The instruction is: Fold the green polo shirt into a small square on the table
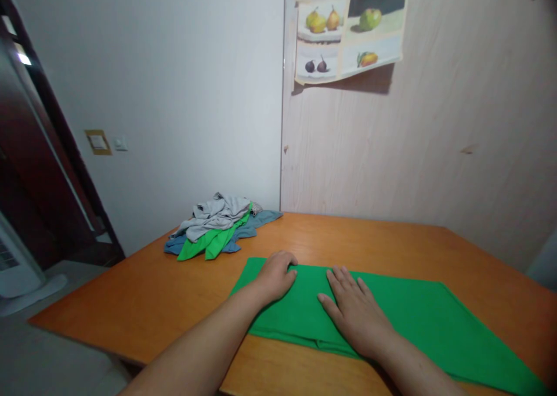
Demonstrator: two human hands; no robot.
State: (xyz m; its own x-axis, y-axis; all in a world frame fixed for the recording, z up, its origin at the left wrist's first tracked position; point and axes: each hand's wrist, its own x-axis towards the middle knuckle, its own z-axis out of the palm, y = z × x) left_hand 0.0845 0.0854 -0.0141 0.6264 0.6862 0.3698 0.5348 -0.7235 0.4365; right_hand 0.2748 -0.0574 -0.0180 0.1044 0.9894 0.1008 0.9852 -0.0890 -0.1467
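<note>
A green folded cloth (pixel 409 309) lies flat and long across the front of the table, its layers showing along the near edge with a small pucker. What garment it is, if any, I cannot tell. My left hand (pixel 276 277) rests on its left part near the far edge, fingers bent downward and thumb apart, gripping nothing visible. Flat on the middle of the cloth lies my right hand (pixel 354 309), its fingers stretched out and thumb spread.
An orange-brown wooden table (pixel 174 297) carries a loose pile of grey, green and blue clothes (pixel 217 222) at its back left. Behind stands a wall (pixel 195 94) with a fruit picture sheet (pixel 348 36). A white appliance (pixel 20 262) stands on the floor at left.
</note>
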